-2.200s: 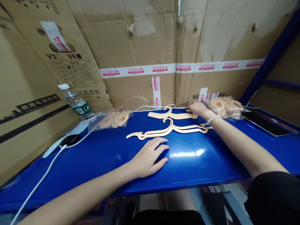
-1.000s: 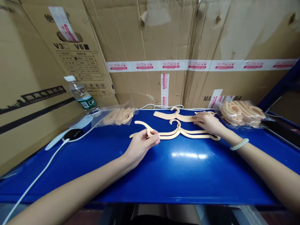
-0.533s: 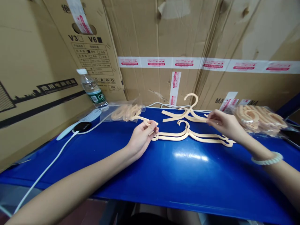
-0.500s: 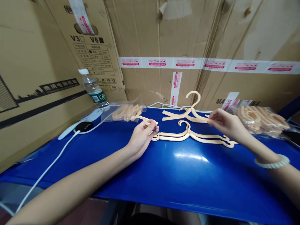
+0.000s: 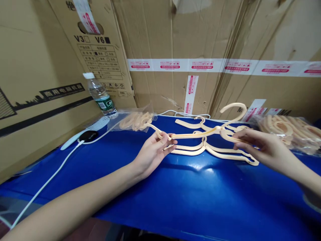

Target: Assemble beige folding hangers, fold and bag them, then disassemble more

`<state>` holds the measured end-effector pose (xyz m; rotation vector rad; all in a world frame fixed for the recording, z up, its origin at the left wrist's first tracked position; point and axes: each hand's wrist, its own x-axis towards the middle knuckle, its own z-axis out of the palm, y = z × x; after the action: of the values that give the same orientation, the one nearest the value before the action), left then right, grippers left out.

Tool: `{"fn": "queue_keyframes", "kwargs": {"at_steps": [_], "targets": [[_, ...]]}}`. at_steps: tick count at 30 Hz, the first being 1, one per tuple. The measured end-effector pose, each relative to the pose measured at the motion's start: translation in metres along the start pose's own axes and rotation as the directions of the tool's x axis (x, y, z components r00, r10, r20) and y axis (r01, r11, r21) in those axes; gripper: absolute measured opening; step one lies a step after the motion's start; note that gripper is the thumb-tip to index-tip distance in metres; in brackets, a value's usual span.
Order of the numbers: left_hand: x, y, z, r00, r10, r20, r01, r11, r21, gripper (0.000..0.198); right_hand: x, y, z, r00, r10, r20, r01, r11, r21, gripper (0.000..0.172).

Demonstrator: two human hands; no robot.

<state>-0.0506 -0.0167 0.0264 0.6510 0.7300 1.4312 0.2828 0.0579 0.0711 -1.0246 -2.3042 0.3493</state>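
Left hand (image 5: 154, 152) pinches a loose hook (image 5: 151, 127) and touches the left tip of a cream hanger (image 5: 195, 134). Right hand (image 5: 260, 147) is closed on the hanger's right arm. Held at both ends, probably to keep it level. It hangs clear of the table (image 5: 200, 197), at 12 o'clock. Thin, glossy plastic, its crook curling up toward 1. More hangers (image 5: 188, 150) lie flat beneath. Bagged hooks (image 5: 135, 120) sit at 11, another bag (image 5: 291, 129) at 2.

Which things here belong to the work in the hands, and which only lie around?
In the work: left hand, pinching a hook piece; right hand, gripping the raised hanger; flat hanger on the table.
Lying about, untouched: water bottle; white cable; black puck; bag of hook pieces; cardboard boxes.
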Motion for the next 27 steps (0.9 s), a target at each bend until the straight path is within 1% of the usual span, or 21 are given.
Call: {"fn": "queue_keyframes", "kwargs": {"at_steps": [6, 12, 16, 21, 24, 27], "targets": [[-0.004, -0.003, 0.002, 0.999, -0.019, 0.030, 0.019, 1.000, 0.006, 0.027, -0.005, 0.001, -0.003, 0.999, -0.036, 0.018, 0.037, 0.998, -0.049, 0.024], [-0.006, -0.005, 0.001, 0.998, -0.038, 0.053, 0.036, 0.999, 0.028, 0.031, -0.009, -0.003, -0.004, 0.998, -0.052, 0.047, 0.055, 0.997, -0.052, 0.021], [-0.006, -0.006, -0.001, 0.999, -0.019, 0.039, 0.017, 0.999, 0.048, 0.032, -0.012, -0.004, -0.004, 0.997, -0.064, 0.050, 0.067, 0.995, -0.068, 0.017], [-0.005, -0.006, -0.003, 0.999, 0.022, 0.028, -0.025, 0.996, 0.088, 0.026, -0.013, -0.013, -0.001, 0.993, -0.094, 0.076, 0.100, 0.991, -0.085, 0.016], [-0.004, -0.006, -0.003, 1.000, 0.013, 0.011, -0.014, 0.996, 0.092, 0.022, -0.014, -0.014, 0.001, 0.988, -0.139, 0.073, 0.145, 0.985, -0.093, 0.015], [-0.003, -0.006, -0.003, 1.000, -0.014, -0.024, 0.016, 0.997, 0.082, 0.020, -0.016, -0.009, 0.003, 0.981, -0.180, 0.071, 0.188, 0.975, -0.121, 0.013]]}}
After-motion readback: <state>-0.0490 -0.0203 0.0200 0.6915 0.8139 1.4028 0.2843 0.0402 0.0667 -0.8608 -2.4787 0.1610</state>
